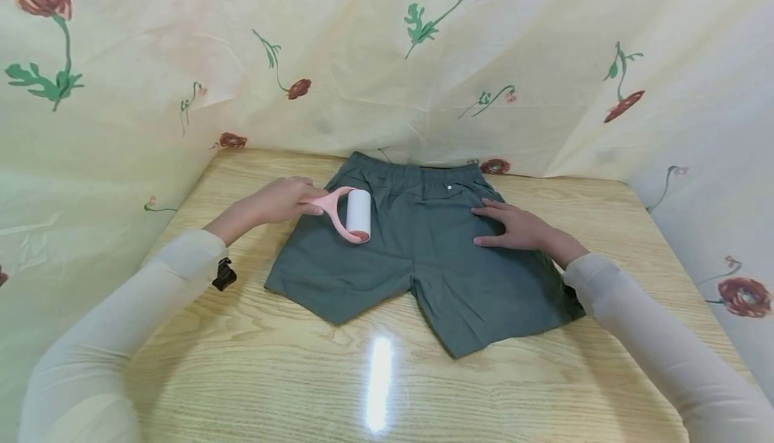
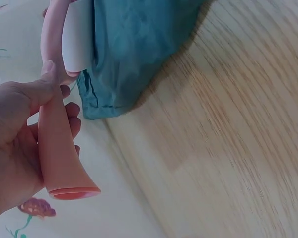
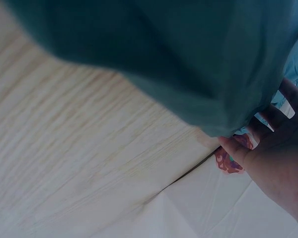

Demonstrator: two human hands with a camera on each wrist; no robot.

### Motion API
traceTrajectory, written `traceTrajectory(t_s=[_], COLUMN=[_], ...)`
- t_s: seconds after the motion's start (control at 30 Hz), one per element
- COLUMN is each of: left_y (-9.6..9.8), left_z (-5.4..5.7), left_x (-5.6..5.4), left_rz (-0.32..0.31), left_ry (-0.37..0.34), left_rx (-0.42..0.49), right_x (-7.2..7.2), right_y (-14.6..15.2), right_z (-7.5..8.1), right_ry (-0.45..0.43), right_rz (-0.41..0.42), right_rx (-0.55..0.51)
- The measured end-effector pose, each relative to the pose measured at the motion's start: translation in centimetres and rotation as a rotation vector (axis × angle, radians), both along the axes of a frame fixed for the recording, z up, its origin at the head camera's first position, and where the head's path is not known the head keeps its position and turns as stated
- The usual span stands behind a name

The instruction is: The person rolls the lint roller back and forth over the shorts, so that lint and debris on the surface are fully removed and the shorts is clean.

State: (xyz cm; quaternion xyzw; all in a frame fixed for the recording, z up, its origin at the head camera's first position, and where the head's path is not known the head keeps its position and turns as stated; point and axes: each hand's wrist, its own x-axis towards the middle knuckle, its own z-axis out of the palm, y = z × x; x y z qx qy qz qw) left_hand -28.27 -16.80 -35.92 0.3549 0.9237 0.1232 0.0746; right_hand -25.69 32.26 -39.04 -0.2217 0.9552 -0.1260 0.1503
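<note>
Dark green shorts point(image 1: 387, 255) lie spread on the wooden table, waistband toward the back. My left hand point(image 1: 284, 199) grips the pink handle of a lint roller point(image 1: 359, 214); its white roll is over the upper left part of the shorts. In the left wrist view, fingers and thumb of the left hand point(image 2: 20, 129) curl round the handle, whose flared end points down. With fingers spread, my right hand point(image 1: 520, 226) rests on the right side of the shorts. The right wrist view shows this hand point(image 3: 280, 153) at the green cloth, its fingertips partly hidden.
The wooden table point(image 1: 272, 376) has a bright light reflection near its front. A floral cloth point(image 1: 363, 60) hangs behind the table and along both sides. A small black object point(image 1: 224, 275) shows at the left sleeve's cuff.
</note>
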Motion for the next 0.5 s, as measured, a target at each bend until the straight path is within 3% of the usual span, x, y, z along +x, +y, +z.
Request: traceTrajectory(t_s=[0.5], left_y=[3.7], left_z=[-0.8], left_x=[-0.5], left_rz=[-0.04], left_ry=[0.04], left_rx=[0.047], right_x=[0.0], right_y=[0.2], right_z=[-0.4], right_ry=[0.011], right_rz=[0.0], right_rx=[0.006])
